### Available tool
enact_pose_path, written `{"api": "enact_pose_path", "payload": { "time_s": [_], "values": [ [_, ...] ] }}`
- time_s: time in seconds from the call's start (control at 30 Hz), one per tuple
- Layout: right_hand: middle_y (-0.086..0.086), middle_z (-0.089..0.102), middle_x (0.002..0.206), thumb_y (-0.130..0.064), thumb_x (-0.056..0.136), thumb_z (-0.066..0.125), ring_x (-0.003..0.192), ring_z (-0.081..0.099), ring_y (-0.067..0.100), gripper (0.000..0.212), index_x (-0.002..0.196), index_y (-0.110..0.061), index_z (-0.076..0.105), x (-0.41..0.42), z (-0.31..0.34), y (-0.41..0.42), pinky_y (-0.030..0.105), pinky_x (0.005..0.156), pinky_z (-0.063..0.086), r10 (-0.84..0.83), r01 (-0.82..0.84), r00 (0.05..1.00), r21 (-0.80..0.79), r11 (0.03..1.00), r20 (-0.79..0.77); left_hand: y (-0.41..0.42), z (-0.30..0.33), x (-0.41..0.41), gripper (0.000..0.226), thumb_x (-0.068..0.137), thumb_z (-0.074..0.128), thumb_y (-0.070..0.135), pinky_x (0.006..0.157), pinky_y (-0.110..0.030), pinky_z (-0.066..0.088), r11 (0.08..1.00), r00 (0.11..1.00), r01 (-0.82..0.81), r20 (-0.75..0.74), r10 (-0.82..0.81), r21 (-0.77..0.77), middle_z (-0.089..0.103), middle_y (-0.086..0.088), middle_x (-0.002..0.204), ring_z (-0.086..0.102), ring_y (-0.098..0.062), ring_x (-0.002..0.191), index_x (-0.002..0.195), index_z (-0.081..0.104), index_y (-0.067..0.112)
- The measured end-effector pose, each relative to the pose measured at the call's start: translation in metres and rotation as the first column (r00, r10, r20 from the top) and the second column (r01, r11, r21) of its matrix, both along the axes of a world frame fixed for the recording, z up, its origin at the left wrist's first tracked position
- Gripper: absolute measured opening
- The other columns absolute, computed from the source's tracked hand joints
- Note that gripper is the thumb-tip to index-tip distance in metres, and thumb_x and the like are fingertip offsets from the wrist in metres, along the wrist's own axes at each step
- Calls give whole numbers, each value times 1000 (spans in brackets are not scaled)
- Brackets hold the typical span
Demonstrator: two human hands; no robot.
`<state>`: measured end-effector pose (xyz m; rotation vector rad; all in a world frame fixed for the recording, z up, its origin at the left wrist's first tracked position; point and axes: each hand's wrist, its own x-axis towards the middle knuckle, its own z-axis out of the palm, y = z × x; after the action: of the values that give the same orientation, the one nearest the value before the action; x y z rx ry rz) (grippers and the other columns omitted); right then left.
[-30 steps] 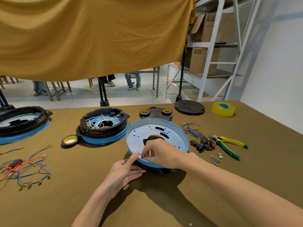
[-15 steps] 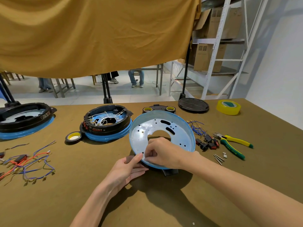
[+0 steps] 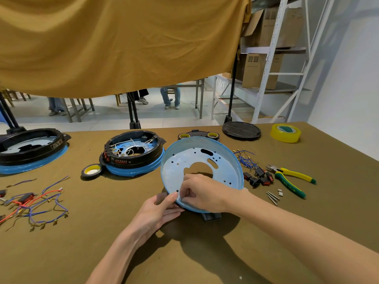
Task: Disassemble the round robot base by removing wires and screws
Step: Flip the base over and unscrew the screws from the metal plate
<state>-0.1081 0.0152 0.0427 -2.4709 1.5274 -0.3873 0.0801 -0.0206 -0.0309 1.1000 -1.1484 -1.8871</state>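
A round blue-rimmed metal base plate (image 3: 196, 158) is tilted up on its near edge at the table's middle, its pale perforated inside facing me. My right hand (image 3: 203, 193) is inside the plate at its near rim, fingers curled and pinching at a small spot there; what it pinches is hidden. My left hand (image 3: 158, 212) is outside the near rim, thumb pressed on the rim's edge and fingers under the plate, over a black part (image 3: 211, 216) beneath it.
Another round base (image 3: 133, 154) with white wires stands left of the plate, a third base (image 3: 28, 148) at far left. Loose wires (image 3: 34, 201), tape rolls (image 3: 91, 171) (image 3: 285, 133), black connectors (image 3: 258, 177), pliers (image 3: 291, 180), screws (image 3: 272, 196), a black lid (image 3: 241, 130) lie around.
The blue plate has tipped up steeper toward me. Both hands stay at its near rim, with the right hand's fingers working at the same spot.
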Motion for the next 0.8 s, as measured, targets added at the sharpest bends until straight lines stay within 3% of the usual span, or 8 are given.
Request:
{"api": "enact_pose_path", "payload": {
  "time_s": [0.23,0.4,0.5,0.63,0.8],
  "values": [
    [-5,68,95,-26,96,68,76,60,6,17,105,-14,76,2,7,-1,12,61,42,2,-2,1000,22,1000,12,3,1,-2,84,62,85,46,80,-30,64,999,1000,-18,4,18,-32,78,-21,108,77,-30,103,130,58,6],
    [-7,56,100,-15,99,61,86,56,10,17,111,-14,73,6,11,-1,16,69,43,41,-39,997,29,999,-66,5,2,-2,84,61,84,49,79,-31,64,999,1000,-20,20,21,-39,78,-19,106,77,-30,101,129,59,8],
    [-7,55,97,-9,98,58,87,56,13,20,111,-11,73,9,15,-4,15,67,40,66,-61,993,57,997,-97,6,2,0,86,60,85,51,81,-32,64,999,1000,-1,28,2,-34,77,-22,106,77,-32,102,130,59,7],
    [-4,67,85,-24,98,63,76,61,11,18,103,-11,74,8,20,-11,17,64,46,13,2,995,154,988,-95,6,3,2,89,61,86,51,80,-35,65,1000,998,8,61,-8,6,78,-24,101,77,-34,99,129,55,3],
    [1,71,91,-20,100,61,85,66,21,20,108,-7,75,11,24,-21,33,81,58,-10,43,992,260,965,-128,2,10,6,84,58,85,57,76,-33,65,996,991,57,116,-65,68,78,-24,100,78,-33,97,114,59,0]
  ]
}}
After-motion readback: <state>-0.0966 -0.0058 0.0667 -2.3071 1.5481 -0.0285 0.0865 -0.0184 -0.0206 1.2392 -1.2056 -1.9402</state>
